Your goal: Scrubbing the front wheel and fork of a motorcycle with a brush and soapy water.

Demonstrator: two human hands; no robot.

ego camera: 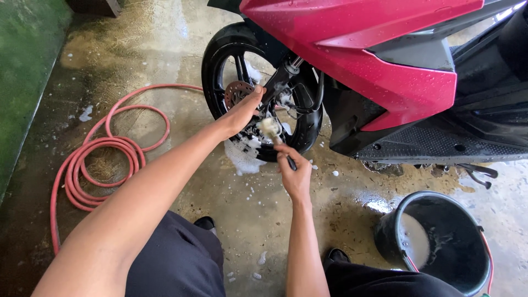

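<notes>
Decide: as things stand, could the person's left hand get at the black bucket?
Probably not easily. The left hand rests on the front wheel, while the black bucket sits past the right hand, which holds a soapy brush.

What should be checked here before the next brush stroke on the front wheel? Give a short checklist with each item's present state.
1. Brush gripped in right hand: ok.
2. Soapy brush head touching the front wheel: ok.
3. Left hand steadying the wheel near the brake disc: ok.
4. Suds on the lower wheel: ok.
5. Black bucket beside the right knee, soapy water inside: ok.
6. Red hose coiled on the wet floor, apart from both hands; water running: cannot tell.
</notes>
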